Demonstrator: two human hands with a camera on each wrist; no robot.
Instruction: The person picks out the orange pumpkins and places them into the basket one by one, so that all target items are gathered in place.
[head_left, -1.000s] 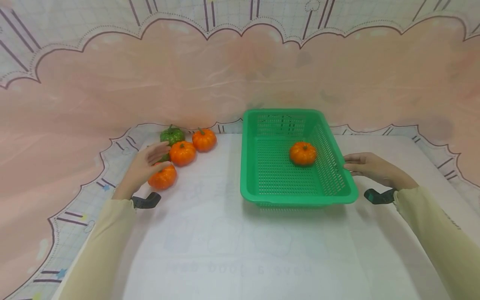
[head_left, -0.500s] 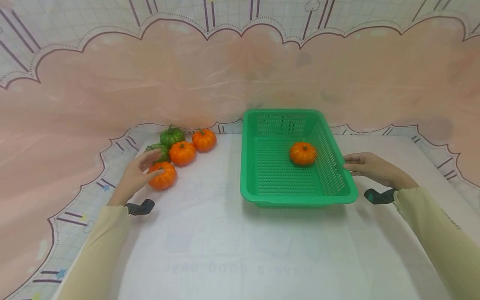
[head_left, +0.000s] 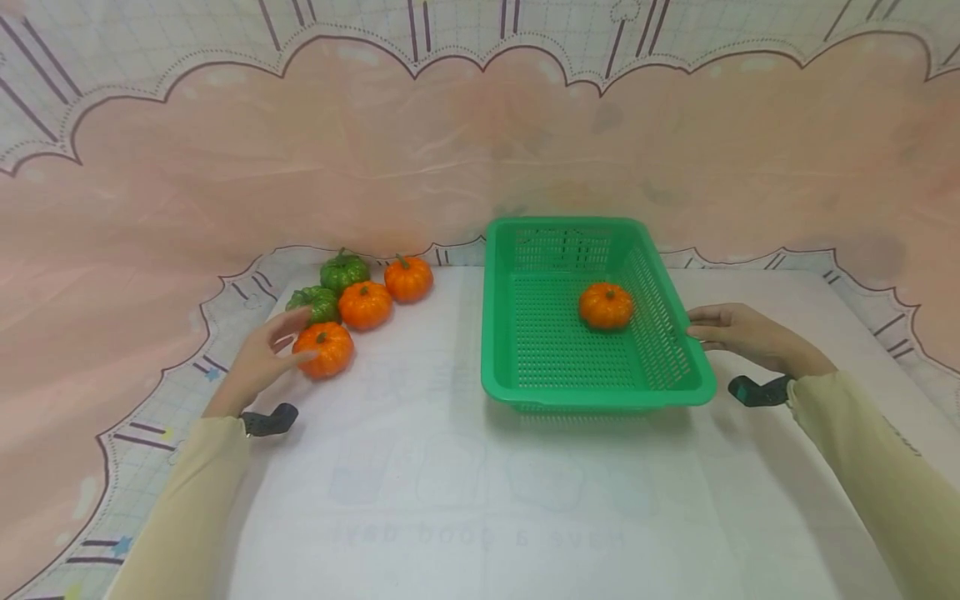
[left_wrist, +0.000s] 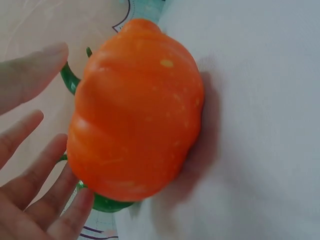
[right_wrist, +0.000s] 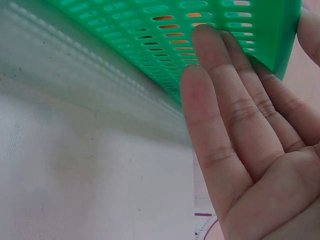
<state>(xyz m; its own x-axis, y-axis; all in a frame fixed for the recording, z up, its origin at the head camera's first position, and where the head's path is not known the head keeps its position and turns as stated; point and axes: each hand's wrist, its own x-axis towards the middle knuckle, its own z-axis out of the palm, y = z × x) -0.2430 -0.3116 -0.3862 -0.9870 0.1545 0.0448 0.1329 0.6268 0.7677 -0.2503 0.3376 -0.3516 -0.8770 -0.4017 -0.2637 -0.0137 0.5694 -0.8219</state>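
My left hand (head_left: 261, 358) is at the left side of the front orange pumpkin (head_left: 324, 350), thumb and fingers spread around that side. In the left wrist view its fingertips are right at the pumpkin (left_wrist: 137, 112), fingers loosely bent. A green pumpkin (head_left: 315, 304) sits just behind, partly covered by the hand. My right hand (head_left: 750, 333) holds the right rim of a green plastic basket (head_left: 498, 387), thumb at the rim's edge. In the right wrist view the fingers (right_wrist: 250, 107) lie straight along its slotted outer wall. One orange pumpkin (head_left: 606, 306) lies inside the basket.
Behind the front pumpkin are two more orange pumpkins, one in the middle (head_left: 365, 305) and one farther back (head_left: 408, 279), beside another green pumpkin (head_left: 344, 272). A white cloth (head_left: 420, 467) covers the table. A patterned curtain (head_left: 435, 158) rises behind.
My left hand has moved back leftward and toward me, from over the pumpkins to the side of the front one, uncovering the green pumpkin. The right hand and basket stay put.
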